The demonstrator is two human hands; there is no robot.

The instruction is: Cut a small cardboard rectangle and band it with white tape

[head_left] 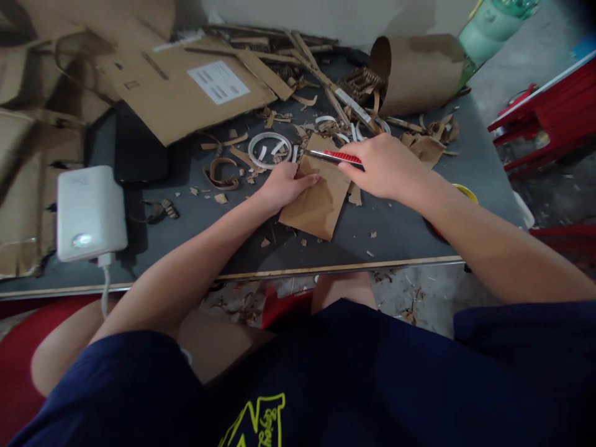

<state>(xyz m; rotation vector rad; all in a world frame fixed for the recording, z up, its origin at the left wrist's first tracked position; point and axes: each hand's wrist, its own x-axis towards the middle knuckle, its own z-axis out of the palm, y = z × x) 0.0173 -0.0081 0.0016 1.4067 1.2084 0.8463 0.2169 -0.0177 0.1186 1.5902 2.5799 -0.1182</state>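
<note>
A small brown piece of cardboard (316,208) lies on the grey table near its front edge, turned at an angle. My left hand (285,184) grips its left side, the thumb stretched over the top face. Wrapped in the fingers of my right hand (382,162) is a red utility knife (342,158). Its metal tip points left and lies over the upper part of the cardboard. Just beyond my left hand rests a clear roll of tape (270,150), with white scraps inside its ring.
A white power bank (92,213) with a cable and a black object (139,146) stand at left. Behind lie a large labelled cardboard sheet (186,93), strips and scraps. A cardboard tube (421,71) and green bottle (493,31) are at back right. A yellow-rimmed round object (465,191) sits partly under my right forearm.
</note>
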